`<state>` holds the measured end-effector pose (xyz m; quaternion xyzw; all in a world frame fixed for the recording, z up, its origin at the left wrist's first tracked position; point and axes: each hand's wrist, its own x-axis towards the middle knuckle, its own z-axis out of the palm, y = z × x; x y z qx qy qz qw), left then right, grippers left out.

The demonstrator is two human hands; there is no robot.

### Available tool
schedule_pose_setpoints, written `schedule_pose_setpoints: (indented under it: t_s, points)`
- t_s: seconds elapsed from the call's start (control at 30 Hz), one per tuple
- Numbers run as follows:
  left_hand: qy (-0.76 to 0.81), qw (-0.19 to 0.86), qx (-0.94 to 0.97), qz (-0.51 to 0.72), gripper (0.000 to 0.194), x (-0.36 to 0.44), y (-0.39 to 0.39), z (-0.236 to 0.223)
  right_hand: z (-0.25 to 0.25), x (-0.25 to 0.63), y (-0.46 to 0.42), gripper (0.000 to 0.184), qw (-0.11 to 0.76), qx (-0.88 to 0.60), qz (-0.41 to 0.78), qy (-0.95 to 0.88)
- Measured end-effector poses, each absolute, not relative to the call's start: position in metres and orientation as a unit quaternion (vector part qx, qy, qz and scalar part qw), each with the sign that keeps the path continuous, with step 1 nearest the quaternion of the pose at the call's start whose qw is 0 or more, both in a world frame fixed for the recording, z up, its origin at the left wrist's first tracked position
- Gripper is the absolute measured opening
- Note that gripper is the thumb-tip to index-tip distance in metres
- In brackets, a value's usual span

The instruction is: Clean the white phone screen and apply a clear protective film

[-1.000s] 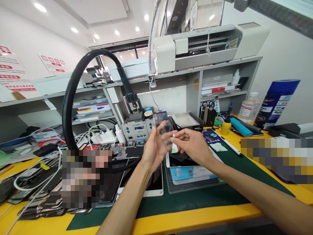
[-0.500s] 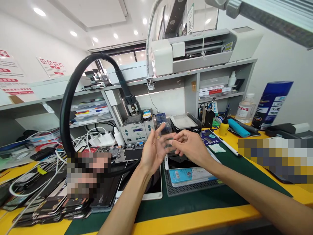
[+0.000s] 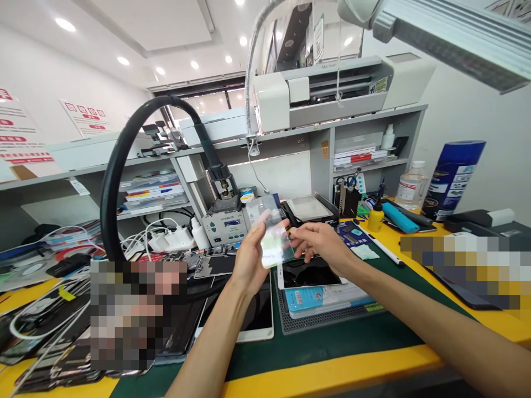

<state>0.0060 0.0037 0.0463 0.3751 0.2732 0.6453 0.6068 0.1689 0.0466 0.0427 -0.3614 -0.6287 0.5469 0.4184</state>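
My left hand [image 3: 248, 258] is closed around a clear, phone-sized sheet [image 3: 272, 243], held upright and tilted, with bright reflections on its lower part. Fingers of that hand show through it. Close by the sheet's right edge, my right hand [image 3: 323, 243] has its fingers curled together in a pinch. What lies between those fingertips is too small to make out. Below the hands, a white-framed phone [image 3: 311, 273] with a dark screen rests on a blue-and-white package [image 3: 307, 298]. A white tablet [image 3: 259, 315] lies under my left forearm.
Stacked phone parts [image 3: 53, 359] and white cables crowd the left. A thick black hose [image 3: 108, 182] arches beside a soldering station [image 3: 226, 226]. To the right stand a yellow bottle [image 3: 375, 219] and a blue can [image 3: 452, 177]. A lamp [image 3: 448, 41] hangs overhead.
The clear sheet has turned to face me more and now shows bright reflections. My left hand has closed more around it. My right hand stays near its edge.
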Motion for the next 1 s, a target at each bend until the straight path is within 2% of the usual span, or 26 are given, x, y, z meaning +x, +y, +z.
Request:
schedule_pose_setpoints:
  t_s: [0.2,0.47,0.8,1.0]
  points:
    - [0.264,0.604,0.369,0.655,0.047,0.004,0.004,0.045,0.041,0.166,0.040,0.034,0.340,-0.316,0.555,-0.690]
    - [0.316,0.557,0.431,0.636,0.025,0.008,0.007,0.032,0.044,0.169,0.037,0.033,0.357,-0.298,0.502,-0.729]
    - [0.320,0.531,0.396,0.678,0.032,-0.003,0.013,0.038,0.051,0.177,0.046,0.034,0.323,-0.295,0.502,-0.746]
    - [0.323,0.534,0.375,0.685,0.019,-0.013,0.016,0.041,0.059,0.190,0.063,0.033,0.427,-0.331,0.543,-0.642]
